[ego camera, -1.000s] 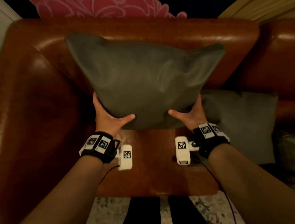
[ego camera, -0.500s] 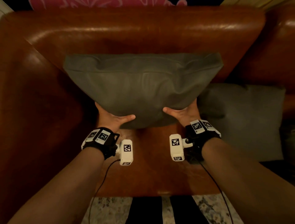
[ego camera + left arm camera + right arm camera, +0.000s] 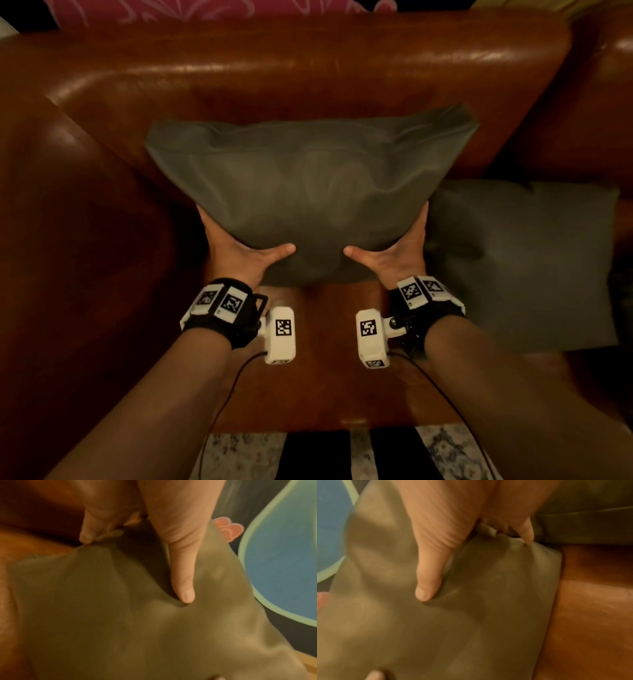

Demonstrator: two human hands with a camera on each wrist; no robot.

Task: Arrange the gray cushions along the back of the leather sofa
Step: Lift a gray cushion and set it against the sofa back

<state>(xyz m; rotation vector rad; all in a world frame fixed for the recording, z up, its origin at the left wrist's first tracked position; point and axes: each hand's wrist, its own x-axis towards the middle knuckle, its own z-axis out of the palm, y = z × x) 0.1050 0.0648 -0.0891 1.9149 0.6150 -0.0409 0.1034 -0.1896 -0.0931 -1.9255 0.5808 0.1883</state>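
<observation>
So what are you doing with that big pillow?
A person is tidying a brown leather sofa. Both hands grip the bottom corners of one gray cushion: the left hand on its left corner, the right hand on its right, thumbs pressed into the front. The cushion is being stood up against the sofa's back. A second gray cushion lies on the seat just to the right.

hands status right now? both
Left hand: gripping the cushion at its lower left corner, thumb pressed into the front.
Right hand: gripping the same cushion at its lower right corner, thumb on the front.
</observation>
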